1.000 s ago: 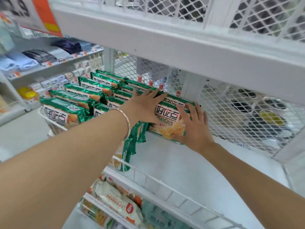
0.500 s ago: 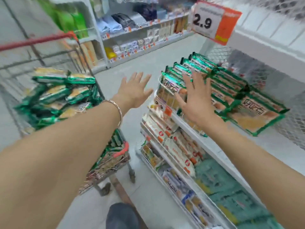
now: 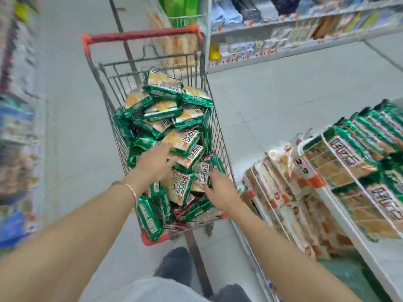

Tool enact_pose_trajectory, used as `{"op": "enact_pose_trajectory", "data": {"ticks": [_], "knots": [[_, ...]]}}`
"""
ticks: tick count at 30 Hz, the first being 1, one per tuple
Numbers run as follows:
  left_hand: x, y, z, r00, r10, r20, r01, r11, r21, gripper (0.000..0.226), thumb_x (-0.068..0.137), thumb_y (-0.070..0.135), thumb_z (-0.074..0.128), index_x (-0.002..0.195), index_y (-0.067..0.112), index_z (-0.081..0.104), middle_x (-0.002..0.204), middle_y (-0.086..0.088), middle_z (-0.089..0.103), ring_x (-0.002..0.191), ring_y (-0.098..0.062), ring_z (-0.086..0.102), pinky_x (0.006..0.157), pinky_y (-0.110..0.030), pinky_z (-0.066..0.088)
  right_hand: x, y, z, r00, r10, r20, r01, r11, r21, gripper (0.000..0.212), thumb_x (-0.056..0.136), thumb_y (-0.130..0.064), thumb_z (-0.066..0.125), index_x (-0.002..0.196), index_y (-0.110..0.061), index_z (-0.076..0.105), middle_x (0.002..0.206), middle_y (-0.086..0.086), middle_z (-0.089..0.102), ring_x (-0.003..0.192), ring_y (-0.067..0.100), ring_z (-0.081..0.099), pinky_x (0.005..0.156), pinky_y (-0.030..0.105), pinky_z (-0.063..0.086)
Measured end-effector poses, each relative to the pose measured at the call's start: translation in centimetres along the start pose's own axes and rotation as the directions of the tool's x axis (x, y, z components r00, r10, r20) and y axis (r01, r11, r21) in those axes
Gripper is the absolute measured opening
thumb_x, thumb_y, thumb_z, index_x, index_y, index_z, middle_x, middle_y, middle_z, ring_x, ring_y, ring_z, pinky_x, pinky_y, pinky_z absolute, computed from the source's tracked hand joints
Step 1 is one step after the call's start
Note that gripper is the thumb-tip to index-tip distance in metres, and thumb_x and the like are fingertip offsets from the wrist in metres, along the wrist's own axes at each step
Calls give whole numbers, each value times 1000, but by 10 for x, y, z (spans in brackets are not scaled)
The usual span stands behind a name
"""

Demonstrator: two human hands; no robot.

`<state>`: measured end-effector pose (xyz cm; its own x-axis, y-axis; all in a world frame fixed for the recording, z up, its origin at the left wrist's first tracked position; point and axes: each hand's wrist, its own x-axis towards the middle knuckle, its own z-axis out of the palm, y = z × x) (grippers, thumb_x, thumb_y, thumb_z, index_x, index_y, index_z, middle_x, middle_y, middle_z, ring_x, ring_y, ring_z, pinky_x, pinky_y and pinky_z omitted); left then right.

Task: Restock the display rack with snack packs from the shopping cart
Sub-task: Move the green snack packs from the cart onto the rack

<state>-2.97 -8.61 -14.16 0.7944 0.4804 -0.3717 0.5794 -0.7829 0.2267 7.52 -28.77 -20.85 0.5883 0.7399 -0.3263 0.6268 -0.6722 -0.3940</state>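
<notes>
The wire shopping cart (image 3: pixel 141 37) with a red handle stands in the aisle in front of me, heaped with green snack packs (image 3: pixel 163 86). My left hand (image 3: pixel 156 163), a bracelet at its wrist, lies on the pile with fingers stretched toward a pack (image 3: pixel 185 139). My right hand (image 3: pixel 221 187) is at the cart's near right side, against a white-labelled pack (image 3: pixel 204 173); its fingertips are buried among the packs, so any grip is hidden. The white display rack (image 3: pixel 357 247) is at the right, and its upper shelf carries rows of the same green packs (image 3: pixel 349 158).
The rack's lower tier holds orange-and-white packs (image 3: pixel 283 192) close to the cart's right side. A shelf unit of mixed goods (image 3: pixel 283 25) stands beyond the cart. Blurred shelving lines the left edge. My shoes (image 3: pixel 174 262) are on the grey floor just behind the cart.
I have turned from the rack to the cart. Both hands left the packs on the shelf, swung left through the air, and now reach down into the cart's pile.
</notes>
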Motion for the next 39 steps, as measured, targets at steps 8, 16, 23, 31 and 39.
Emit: {"op": "enact_pose_trajectory", "data": {"ticks": [8,16,23,31,39], "knots": [[-16,-22,17,987,19,-157,-38,992,-124,47,103,28,47,148,17,41,152,-3,45,142,-21,38,118,-42,31,11,21,67,898,45,439,69,968,-241,43,89,-13,68,129,-14,53,115,7,65,92,21,61,75,32,51],[-3,-2,-10,950,-279,-142,87,670,-737,29,102,28,51,129,18,59,121,1,62,106,-15,59,99,-39,49,24,25,-48,946,34,321,-268,639,721,25,96,-32,61,111,-12,58,95,2,75,91,22,70,84,39,56],[17,22,-49,946,-140,293,319,242,-916,79,87,73,44,152,29,32,152,-3,40,132,-26,48,109,-47,43,53,0,-109,905,-81,418,-339,459,821,56,85,-37,73,126,-5,52,111,11,72,108,30,65,108,52,44],[-2,-23,-26,849,139,509,351,571,-742,74,72,51,83,132,18,54,120,2,72,112,-18,68,100,-37,49,67,-52,-116,894,-164,418,-249,592,766,49,93,-49,60,128,-16,53,113,6,71,99,27,70,89,38,56],[-17,-81,-15,871,-444,209,270,77,-960,41,81,30,78,115,10,67,98,-5,78,84,-20,74,74,-32,56,133,-71,-42,776,365,515,-626,340,702,78,92,-45,66,150,-4,33,157,19,34,141,41,37,114,52,35]]}}
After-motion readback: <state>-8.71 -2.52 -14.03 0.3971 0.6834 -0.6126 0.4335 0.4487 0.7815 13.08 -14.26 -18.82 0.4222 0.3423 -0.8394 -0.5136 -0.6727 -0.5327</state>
